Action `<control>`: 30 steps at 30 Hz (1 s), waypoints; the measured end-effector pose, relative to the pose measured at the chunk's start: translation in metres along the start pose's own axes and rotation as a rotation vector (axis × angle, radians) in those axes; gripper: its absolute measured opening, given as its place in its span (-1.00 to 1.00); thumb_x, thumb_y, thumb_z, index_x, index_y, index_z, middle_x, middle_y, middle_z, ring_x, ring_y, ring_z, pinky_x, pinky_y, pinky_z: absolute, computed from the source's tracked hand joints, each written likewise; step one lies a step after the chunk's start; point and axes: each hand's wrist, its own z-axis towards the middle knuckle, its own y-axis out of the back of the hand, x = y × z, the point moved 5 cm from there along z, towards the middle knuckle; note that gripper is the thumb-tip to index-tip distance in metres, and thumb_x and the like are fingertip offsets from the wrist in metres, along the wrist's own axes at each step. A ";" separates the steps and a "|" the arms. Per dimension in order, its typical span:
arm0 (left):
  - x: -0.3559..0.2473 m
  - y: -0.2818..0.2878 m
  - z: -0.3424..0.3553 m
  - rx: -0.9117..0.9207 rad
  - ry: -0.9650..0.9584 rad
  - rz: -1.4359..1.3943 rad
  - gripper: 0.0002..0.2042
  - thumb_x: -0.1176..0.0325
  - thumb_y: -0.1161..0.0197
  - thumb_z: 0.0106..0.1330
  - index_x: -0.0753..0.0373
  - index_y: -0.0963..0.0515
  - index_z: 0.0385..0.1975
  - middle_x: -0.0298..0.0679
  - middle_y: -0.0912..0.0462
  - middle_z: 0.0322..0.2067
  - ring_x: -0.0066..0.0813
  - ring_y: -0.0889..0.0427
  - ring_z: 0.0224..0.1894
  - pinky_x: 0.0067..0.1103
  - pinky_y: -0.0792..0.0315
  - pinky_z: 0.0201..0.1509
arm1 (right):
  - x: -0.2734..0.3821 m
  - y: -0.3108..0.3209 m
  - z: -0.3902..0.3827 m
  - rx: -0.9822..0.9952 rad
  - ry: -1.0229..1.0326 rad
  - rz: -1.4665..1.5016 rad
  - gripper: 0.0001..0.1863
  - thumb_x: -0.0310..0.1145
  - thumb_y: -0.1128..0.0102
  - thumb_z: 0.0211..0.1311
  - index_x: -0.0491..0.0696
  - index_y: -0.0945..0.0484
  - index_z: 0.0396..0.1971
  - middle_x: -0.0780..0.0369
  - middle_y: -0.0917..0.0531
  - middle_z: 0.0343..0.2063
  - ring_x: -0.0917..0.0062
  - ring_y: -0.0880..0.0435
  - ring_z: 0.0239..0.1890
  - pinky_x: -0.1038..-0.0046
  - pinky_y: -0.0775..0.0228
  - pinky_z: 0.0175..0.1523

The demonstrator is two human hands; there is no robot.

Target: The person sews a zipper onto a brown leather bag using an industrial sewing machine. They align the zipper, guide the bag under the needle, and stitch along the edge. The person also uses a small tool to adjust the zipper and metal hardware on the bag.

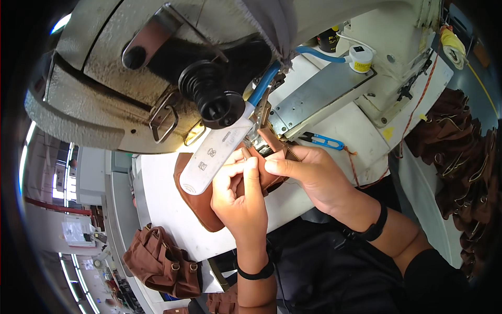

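Note:
Both hands are at a brown bag piece under the head of a sewing machine. My left hand is closed, its thumb and fingertips pinching the edge of the piece just below the presser foot. To its right, my right hand grips the same piece, thumb on top and fingers underneath. A narrow brown strip stands up between the hands and the needle area. Metal zip teeth show beside the right forefinger. The needle tip and the fingertips under the piece are hidden.
A long white lamp slants over the left hand. Blue-handled thread snips lie on the white table right of the hands, beside an orange cord. Brown bags hang in a pile at right; another brown bag sits lower left.

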 end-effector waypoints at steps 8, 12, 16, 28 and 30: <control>0.007 -0.001 0.005 -0.042 -0.105 0.029 -0.88 0.50 -0.34 0.43 0.43 -0.61 -0.18 -0.06 -0.74 -0.10 -0.47 -0.75 -0.15 -0.58 -0.62 -0.07 | 0.001 -0.002 0.003 -0.029 0.000 -0.030 -0.75 -0.30 -0.31 0.41 -0.18 -0.73 -0.14 0.28 -0.76 -0.23 0.68 -0.67 -0.15 0.58 -0.43 0.04; 0.013 -0.003 0.010 -0.034 -0.035 0.106 -0.85 0.48 -0.32 0.45 0.46 -0.61 -0.15 -0.02 -0.74 -0.07 -0.44 -0.76 -0.13 -0.55 -0.62 -0.02 | 0.003 0.001 0.006 -0.050 -0.020 -0.083 -0.72 -0.34 -0.27 0.43 -0.22 -0.70 -0.04 0.24 -0.75 -0.16 0.63 -0.67 -0.10 0.52 -0.41 0.13; 0.011 0.001 0.012 -0.031 -0.083 0.062 -0.85 0.49 -0.30 0.46 0.49 -0.59 -0.14 -0.02 -0.74 -0.08 -0.48 -0.75 -0.17 -0.58 -0.62 -0.06 | 0.006 -0.004 0.005 -0.023 -0.013 -0.103 -0.70 -0.36 -0.24 0.45 -0.26 -0.68 0.01 0.23 -0.75 -0.14 0.61 -0.66 -0.08 0.48 -0.42 0.18; -0.017 0.001 -0.001 0.047 -0.558 0.563 -0.82 0.56 -0.33 0.38 0.35 -0.62 -0.06 -0.05 -0.65 0.11 -0.32 -0.65 0.09 -0.51 -0.57 0.09 | -0.005 0.027 0.007 0.067 0.357 -0.482 -0.73 -0.40 -0.39 0.37 -0.18 -0.72 0.00 0.25 -0.77 -0.10 0.66 -0.66 -0.03 0.55 -0.50 0.09; -0.025 0.002 -0.013 0.158 -0.724 0.649 -0.71 0.51 -0.43 0.27 0.31 -0.66 -0.01 -0.08 -0.70 0.07 -0.10 -0.65 0.09 -0.32 -0.49 0.20 | -0.008 0.024 0.008 0.058 0.481 -0.463 -0.76 -0.44 -0.37 0.38 -0.19 -0.72 -0.02 0.26 -0.77 -0.15 0.66 -0.67 -0.07 0.55 -0.51 0.08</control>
